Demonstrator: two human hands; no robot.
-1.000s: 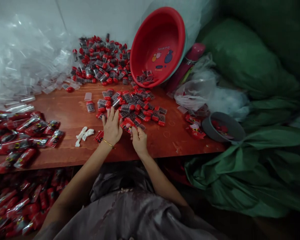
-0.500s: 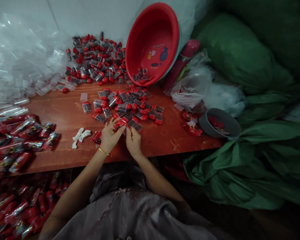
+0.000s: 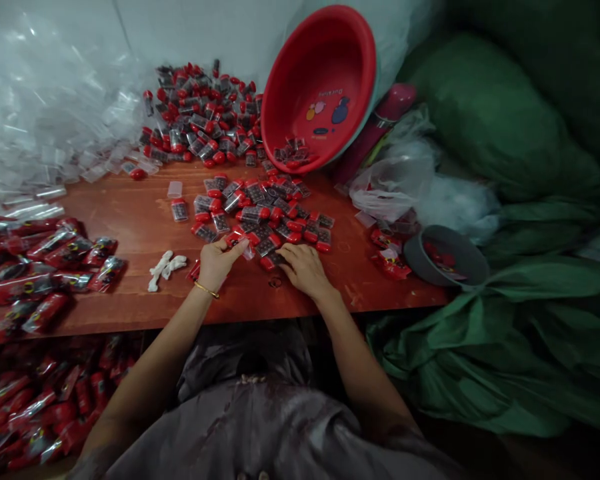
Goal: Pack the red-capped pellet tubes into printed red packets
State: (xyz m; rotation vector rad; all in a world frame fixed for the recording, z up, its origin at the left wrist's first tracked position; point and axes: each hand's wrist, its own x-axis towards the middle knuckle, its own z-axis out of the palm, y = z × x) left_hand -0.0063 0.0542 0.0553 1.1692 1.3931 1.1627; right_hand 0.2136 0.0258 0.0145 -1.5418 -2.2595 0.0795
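Observation:
Between thumb and fingers of my left hand (image 3: 217,265) is a small red printed plastic bag (image 3: 235,239), its clear end pointing right. My right hand (image 3: 305,268) is at the near edge of a group of small clear containers with red caps and dark contents (image 3: 253,213). Its thumb and fingertips close on the end of one small red-capped container (image 3: 269,261). Another red printed bag (image 3: 194,271) lies partly hidden behind my left wrist.
Filled red packets (image 3: 55,257) lie at the left. A larger heap of red-capped containers (image 3: 200,113) is at the back, beside a tilted red basin (image 3: 300,73). White gloves or cloth scraps (image 3: 165,267) lie near my left arm. A grey bowl (image 3: 415,257) stands at the right.
My right hand has let go of the red bag and moved right to the containers. My left hand keeps the bag. The view has shifted slightly left.

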